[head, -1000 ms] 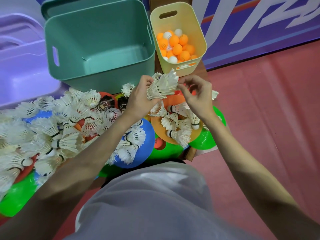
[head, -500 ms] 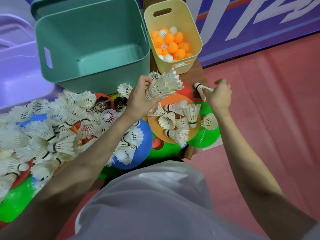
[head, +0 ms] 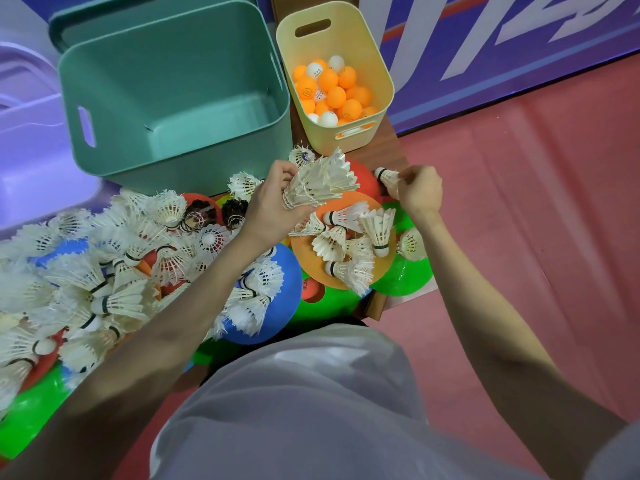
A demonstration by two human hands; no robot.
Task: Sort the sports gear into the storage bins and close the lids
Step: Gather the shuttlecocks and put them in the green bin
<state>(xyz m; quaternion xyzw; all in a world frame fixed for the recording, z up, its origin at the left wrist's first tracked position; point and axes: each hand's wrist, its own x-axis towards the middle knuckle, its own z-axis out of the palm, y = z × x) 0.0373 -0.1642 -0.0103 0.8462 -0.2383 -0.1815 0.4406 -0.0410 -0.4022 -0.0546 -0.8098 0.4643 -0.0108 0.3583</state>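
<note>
My left hand (head: pixel 273 202) grips a nested stack of white shuttlecocks (head: pixel 322 181) in front of the empty teal bin (head: pixel 104 81). My right hand (head: pixel 417 190) pinches a single shuttlecock (head: pixel 386 174) by its feathers, cork pointing left, a short gap right of the stack. Several loose shuttlecocks (head: pixel 349 244) lie on an orange disc (head: pixel 311 258) below both hands. A large heap of shuttlecocks (head: pixel 86 265) covers the table's left side. The yellow bin (head: pixel 377 64) holds orange and white ping-pong balls (head: pixel 329 91).
Coloured flat discs lie under the gear: blue (head: pixel 284 271), green (head: pixel 401 278), red (head: pixel 363 178). A purple bin (head: pixel 31 161) stands at the left. The table's right edge (head: pixel 381 303) drops to a red floor (head: pixel 536 220). A teal lid (head: pixel 55 29) leans behind the teal bin.
My right hand left the stack, reached right and picked up a single shuttlecock, and now brings it back toward the stack. My left hand kept holding the stack.
</note>
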